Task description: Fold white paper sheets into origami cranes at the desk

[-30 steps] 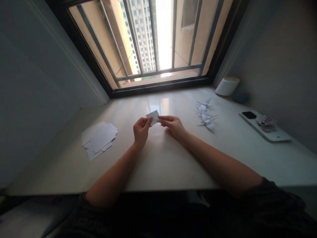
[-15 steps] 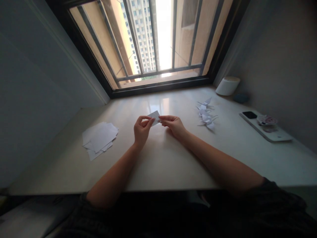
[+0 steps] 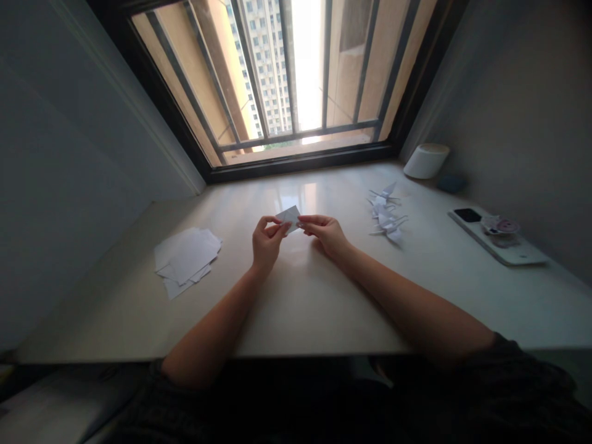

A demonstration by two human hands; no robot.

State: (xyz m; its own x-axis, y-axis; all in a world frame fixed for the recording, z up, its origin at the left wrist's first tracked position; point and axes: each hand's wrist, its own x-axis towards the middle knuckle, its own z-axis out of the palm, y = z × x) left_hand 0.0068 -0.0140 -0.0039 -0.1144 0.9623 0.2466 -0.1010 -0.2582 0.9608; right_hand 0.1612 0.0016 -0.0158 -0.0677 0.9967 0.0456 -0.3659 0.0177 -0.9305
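A small folded piece of white paper [image 3: 288, 216] is held up just above the pale table [image 3: 305, 296], near its middle. My left hand [image 3: 267, 242] pinches the paper's left lower side with thumb and fingertips. My right hand [image 3: 324, 233] pinches its right edge, fingers curled, the wrist resting on the table. Both forearms reach in from the near edge.
A loose stack of white paper sheets [image 3: 185, 259] lies to the left. Several folded paper cranes [image 3: 385, 212] sit to the right. A phone [image 3: 497, 240] with a small round object on it lies far right. A white roll [image 3: 425, 161] stands by the barred window [image 3: 296, 80].
The paper and both hands have shifted very slightly to the right. My left fingers have re-pinched the paper a little; the grip is otherwise the same.
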